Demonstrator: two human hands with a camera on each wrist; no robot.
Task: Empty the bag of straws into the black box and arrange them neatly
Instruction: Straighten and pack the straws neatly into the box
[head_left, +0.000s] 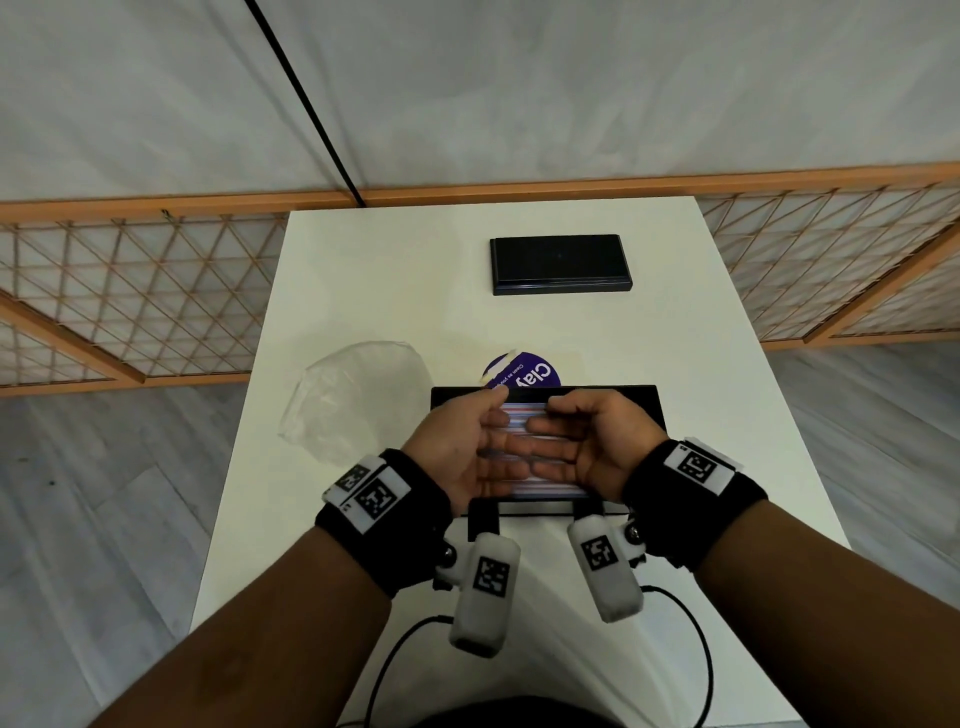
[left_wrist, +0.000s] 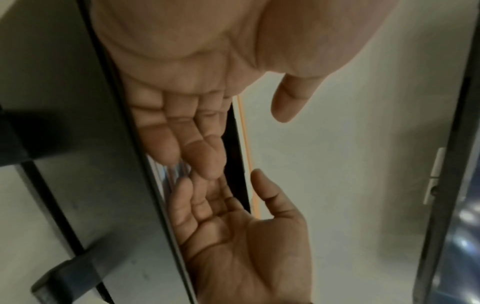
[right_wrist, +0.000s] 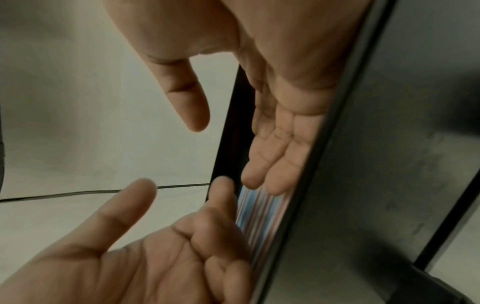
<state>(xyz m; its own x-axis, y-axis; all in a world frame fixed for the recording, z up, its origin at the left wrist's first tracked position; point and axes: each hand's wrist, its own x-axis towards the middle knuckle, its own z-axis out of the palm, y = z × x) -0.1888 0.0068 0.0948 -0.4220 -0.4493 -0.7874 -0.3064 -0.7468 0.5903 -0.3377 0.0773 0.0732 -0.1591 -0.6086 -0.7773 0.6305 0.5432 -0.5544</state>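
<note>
The black box (head_left: 641, 402) sits near the table's front edge, with striped straws (head_left: 523, 414) lying lengthwise in it. Both hands are inside it, palms turned inward and fingers straight. My left hand (head_left: 493, 441) comes in from the left and my right hand (head_left: 563, 434) from the right. Their fingertips overlap over the middle of the straws. The left wrist view shows my left hand (left_wrist: 205, 133) laid flat on the straws (left_wrist: 178, 167) beside the box wall (left_wrist: 78, 107). The right wrist view shows my right hand (right_wrist: 272, 148) flat on the straws (right_wrist: 262, 216). Neither hand curls round anything.
The box's black lid (head_left: 560, 262) lies at the far side of the white table (head_left: 395, 291). A crumpled clear plastic bag (head_left: 353, 400) lies left of the box. A round purple label (head_left: 535, 374) lies just behind it. Wrist-camera cables (head_left: 696, 649) trail near the front edge.
</note>
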